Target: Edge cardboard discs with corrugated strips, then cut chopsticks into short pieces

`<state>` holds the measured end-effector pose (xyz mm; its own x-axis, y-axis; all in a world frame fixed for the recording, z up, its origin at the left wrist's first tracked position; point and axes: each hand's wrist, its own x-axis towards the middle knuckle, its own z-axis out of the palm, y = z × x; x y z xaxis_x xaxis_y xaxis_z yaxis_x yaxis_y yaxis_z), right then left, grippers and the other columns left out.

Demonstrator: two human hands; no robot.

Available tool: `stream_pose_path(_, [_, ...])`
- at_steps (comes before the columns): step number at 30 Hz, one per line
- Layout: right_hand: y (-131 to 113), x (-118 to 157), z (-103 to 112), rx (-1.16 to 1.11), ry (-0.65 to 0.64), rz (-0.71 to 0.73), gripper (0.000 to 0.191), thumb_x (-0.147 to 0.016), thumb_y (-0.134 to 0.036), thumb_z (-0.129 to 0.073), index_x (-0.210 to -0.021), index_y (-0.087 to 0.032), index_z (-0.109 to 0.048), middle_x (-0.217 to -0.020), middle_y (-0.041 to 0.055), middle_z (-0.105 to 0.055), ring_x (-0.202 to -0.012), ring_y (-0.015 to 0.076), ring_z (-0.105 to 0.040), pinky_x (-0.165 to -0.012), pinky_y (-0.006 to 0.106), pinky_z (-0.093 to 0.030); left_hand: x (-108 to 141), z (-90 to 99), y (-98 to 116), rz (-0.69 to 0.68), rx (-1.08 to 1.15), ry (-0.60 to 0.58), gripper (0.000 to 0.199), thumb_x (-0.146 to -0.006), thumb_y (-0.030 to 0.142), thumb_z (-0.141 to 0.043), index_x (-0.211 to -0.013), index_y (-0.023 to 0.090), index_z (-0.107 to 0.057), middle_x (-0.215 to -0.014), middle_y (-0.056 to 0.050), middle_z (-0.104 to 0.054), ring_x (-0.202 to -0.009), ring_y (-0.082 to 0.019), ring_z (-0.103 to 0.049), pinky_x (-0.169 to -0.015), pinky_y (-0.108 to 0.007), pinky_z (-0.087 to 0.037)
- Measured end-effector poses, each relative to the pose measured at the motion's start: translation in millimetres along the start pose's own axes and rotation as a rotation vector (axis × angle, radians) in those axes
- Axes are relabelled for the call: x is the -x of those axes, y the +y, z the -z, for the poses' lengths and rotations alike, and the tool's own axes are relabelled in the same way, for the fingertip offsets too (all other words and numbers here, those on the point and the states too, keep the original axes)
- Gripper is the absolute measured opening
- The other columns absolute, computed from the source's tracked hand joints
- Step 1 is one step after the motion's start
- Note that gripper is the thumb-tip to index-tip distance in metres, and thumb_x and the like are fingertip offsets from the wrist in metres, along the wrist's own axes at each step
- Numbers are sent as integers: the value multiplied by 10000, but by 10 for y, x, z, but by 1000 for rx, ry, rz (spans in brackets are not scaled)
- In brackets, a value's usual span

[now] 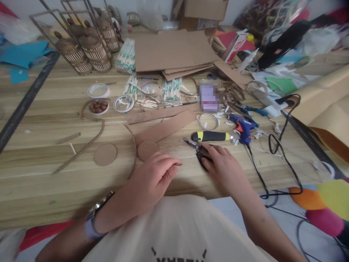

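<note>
Near the table's front edge, my left hand [156,174] is closed with a small brown piece [178,164] pinched between thumb and fingertips. My right hand [222,163] rests on the table, its fingers over the black handles of small scissors or snips [191,143], whose metal tip points up-left. Beyond my left hand lie a round cardboard disc [147,150] and a thin curved cardboard strip [133,145]. A second disc [105,154] lies further left. Just above my right hand is a yellow-and-black cutter [211,136].
A blue glue gun [244,128] with a black cable is at right. Cardboard sheets [174,51], bundled sticks [127,56] and bamboo-like lanterns [94,52] stand or lie at the back. A bowl of brown balls [98,106], tape rings and a phone [208,97] are mid-table.
</note>
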<state>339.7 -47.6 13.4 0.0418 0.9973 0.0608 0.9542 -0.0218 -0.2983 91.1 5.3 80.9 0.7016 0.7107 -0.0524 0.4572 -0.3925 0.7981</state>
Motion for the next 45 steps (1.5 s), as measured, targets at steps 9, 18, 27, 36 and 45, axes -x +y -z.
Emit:
stream_pose_path(9, [-724, -52, 397, -961, -316, 24, 388, -941, -486, -519, -699, -196, -607, -633, 8, -623, -592, 132, -560, -546, 243, -428, 89, 14, 152, -98, -255, 47, 216, -981, 161, -477, -996, 164, -692, -856, -43, -654, -801, -194, -605, -690, -311, -461])
stream_pose_path(18, [-617, -101, 355, -1198, -298, -179, 325, -804, -441, -650, -606, -193, -579, -500, -39, -487, -475, 91, -385, -476, 238, -307, 144, 237, 55, 30, -122, -19, 239, -992, 323, -496, -1004, 243, -720, -808, 6, -652, -706, -140, -615, -596, -238, -418])
stream_pose_path(27, [-119, 26, 415, -1071, -40, -168, 322, -790, -397, -703, -560, -201, -593, -496, -17, -506, -488, 115, -434, -469, 258, -326, 334, 509, -205, 241, -90, 30, 261, -925, 441, -545, -980, 288, -750, -870, 1, -714, -778, -180, -664, -647, -255, -476])
stream_pose_path(36, [35, 37, 410, -1211, -86, -351, 505, -768, -580, -697, -499, -209, -484, -444, -43, -388, -444, 96, -318, -447, 261, -266, 345, 492, -336, 291, -73, 10, 365, -949, 463, -454, -822, 239, -714, -693, 6, -671, -651, -165, -615, -608, -249, -436])
stream_pose_path(45, [120, -20, 198, -1019, 203, -386, 593, -877, -678, -534, -496, -228, -472, -454, -12, -410, -466, 132, -363, -473, 297, -271, 191, 263, -379, 365, 104, -126, 519, -974, 504, -359, -558, 204, -432, -520, 36, -458, -523, -125, -440, -567, -252, -361])
